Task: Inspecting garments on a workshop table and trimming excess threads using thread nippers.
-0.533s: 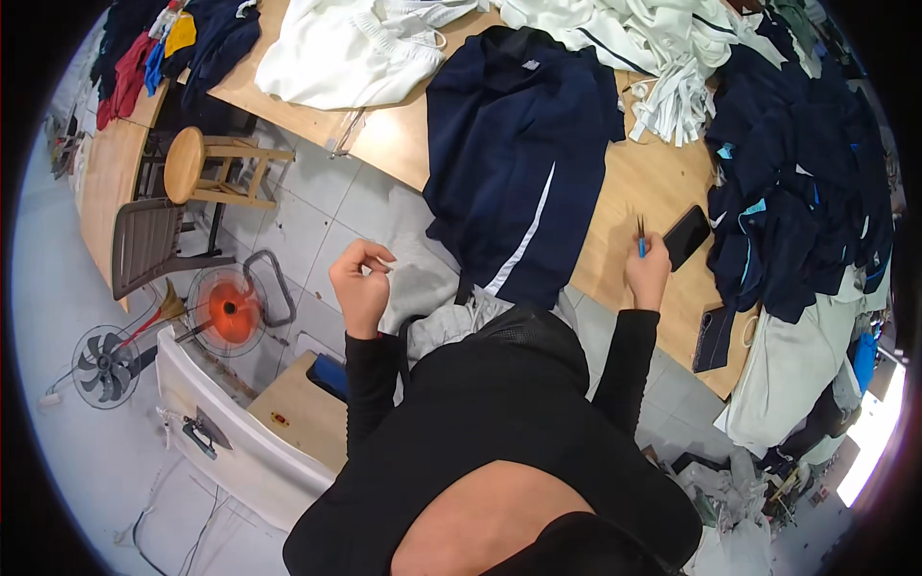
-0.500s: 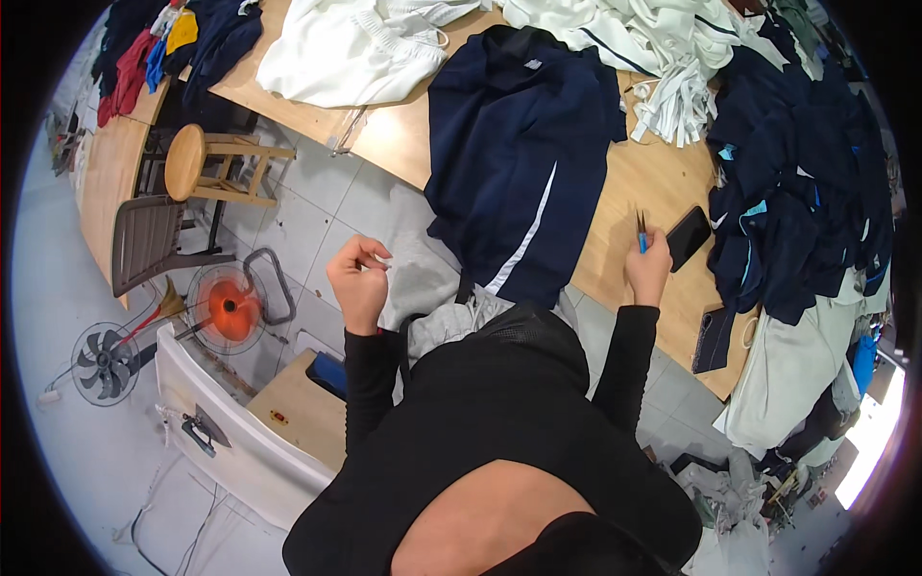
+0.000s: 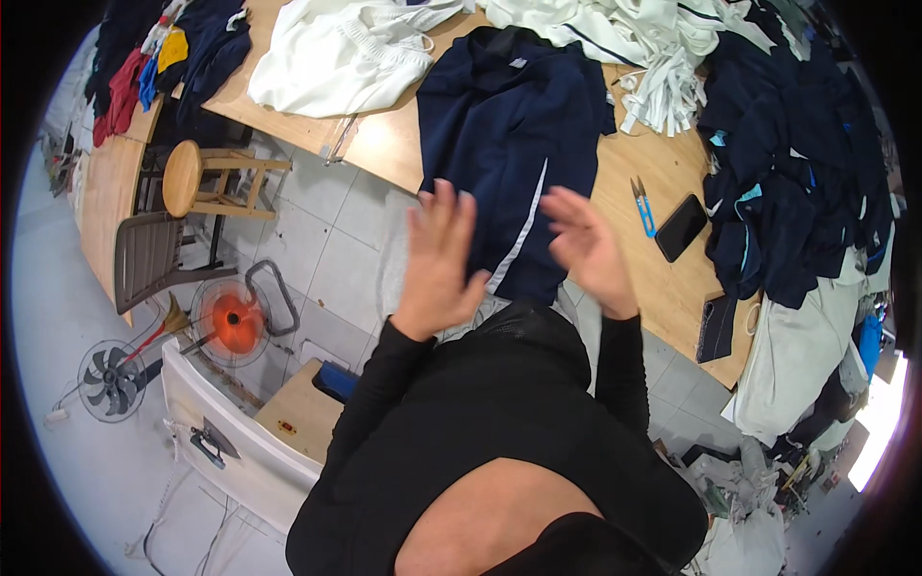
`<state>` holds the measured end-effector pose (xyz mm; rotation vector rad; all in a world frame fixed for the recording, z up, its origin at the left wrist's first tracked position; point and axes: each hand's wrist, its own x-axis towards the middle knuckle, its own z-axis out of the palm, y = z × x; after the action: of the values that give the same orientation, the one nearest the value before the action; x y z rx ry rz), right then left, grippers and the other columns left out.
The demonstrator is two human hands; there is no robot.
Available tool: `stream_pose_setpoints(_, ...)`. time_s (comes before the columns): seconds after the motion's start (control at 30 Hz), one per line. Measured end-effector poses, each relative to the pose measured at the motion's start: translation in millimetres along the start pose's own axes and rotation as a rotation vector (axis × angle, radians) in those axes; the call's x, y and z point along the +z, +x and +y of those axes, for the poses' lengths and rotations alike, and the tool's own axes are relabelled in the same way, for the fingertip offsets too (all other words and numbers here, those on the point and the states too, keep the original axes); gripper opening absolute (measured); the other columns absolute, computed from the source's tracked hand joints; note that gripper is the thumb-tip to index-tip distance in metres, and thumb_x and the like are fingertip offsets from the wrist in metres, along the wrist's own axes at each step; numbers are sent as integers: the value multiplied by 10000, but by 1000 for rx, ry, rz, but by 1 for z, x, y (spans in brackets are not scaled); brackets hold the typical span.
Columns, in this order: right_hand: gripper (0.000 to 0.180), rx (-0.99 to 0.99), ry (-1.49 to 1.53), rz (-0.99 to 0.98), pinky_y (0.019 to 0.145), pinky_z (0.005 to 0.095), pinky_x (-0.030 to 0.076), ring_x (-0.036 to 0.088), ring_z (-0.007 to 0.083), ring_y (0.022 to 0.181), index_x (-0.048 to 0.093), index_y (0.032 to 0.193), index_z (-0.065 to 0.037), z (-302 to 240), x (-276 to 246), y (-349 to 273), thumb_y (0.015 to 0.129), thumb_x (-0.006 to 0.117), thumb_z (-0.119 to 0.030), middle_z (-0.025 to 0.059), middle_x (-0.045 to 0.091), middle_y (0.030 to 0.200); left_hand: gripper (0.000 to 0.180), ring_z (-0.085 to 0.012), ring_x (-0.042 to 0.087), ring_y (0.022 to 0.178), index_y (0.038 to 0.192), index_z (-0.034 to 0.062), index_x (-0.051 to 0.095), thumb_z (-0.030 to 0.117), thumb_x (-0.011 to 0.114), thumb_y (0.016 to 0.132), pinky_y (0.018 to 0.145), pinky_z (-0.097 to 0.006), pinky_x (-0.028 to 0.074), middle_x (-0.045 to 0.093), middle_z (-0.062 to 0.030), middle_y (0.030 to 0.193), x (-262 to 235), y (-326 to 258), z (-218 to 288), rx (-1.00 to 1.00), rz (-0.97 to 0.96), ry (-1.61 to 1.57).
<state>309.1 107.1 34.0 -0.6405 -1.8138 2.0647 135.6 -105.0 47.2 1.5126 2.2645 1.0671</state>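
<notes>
A navy garment (image 3: 499,125) with a white side stripe lies spread on the wooden table, its lower end hanging over the near edge. Over its lower left part is my left hand (image 3: 439,259), fingers stretched out and nothing in it. My right hand (image 3: 588,252), slightly blurred, hovers by the garment's lower right edge with fingers apart and holds nothing. Whether either hand touches the cloth I cannot tell. Blue-handled thread snips (image 3: 643,207) lie on the table to the right, beside a black phone (image 3: 681,228).
White garments (image 3: 336,62) lie at the back left of the table (image 3: 663,173). Piled navy clothes (image 3: 783,163) cover its right side, near white fabric strips (image 3: 669,91). Left of me stand a wooden stool (image 3: 182,179), an orange fan (image 3: 233,320) and an ironing board with an iron (image 3: 213,442).
My right hand has put the thread snips down beside the phone and moved left to the garment. My left hand has opened and moved right, over the garment.
</notes>
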Motion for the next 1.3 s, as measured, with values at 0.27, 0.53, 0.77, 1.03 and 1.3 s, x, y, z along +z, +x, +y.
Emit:
stream_pose_setpoints(0.27, 451, -36, 31, -129, 1099, 363, 537, 704, 219, 1226, 613, 1428, 26, -28, 84, 1, 979, 643, 61, 142, 739, 1280, 1011, -576, 193, 1607, 1583, -122, 369, 458, 786, 869, 1302, -645, 169, 253, -430, 1678, 72, -4, 0, 550, -14, 251)
stream_pose_setpoints(0.53, 171, -1, -241, -357, 913, 369, 583, 756, 262, 964, 686, 1128, 21, -30, 75, -3, 963, 690, -26, 153, 764, 1018, 1034, -526, 498, 1342, 1593, -67, 326, 550, 790, 903, 1093, -593, 399, 453, -393, 1525, 72, -30, 5, 342, -528, -91)
stream_pose_setpoints(0.77, 942, -25, -1299, -261, 1293, 538, 311, 424, 462, 1549, 560, 1550, 6, 8, 23, 2, 931, 719, -686, 347, 509, 1587, 1130, -512, 184, 1644, 1737, 82, 238, 528, 833, 885, 1296, -624, 246, 183, -344, 1754, 48, -8, -16, 173, -406, 143)
stream_pose_setpoints(1.03, 1417, 283, -1380, -523, 1253, 749, -84, -258, 617, 1585, -85, 1757, -106, 61, -14, -15, 842, 675, -877, 390, -220, 1741, 1055, -571, 121, 1635, 1741, 53, 198, 372, 814, 946, 1293, -629, 247, 109, -380, 1757, 33, -26, -41, -41, -317, -27)
stream_pose_setpoints(1.3, 1415, 357, -1444, -513, 1273, 729, -54, -228, 587, 1611, -75, 1763, -126, 65, -13, -8, 833, 705, -854, 365, -200, 1760, 1097, -557, 151, 1636, 1737, 38, 193, 376, 837, 916, 1296, -609, 264, 118, -370, 1761, 29, -4, -32, 39, -312, 116)
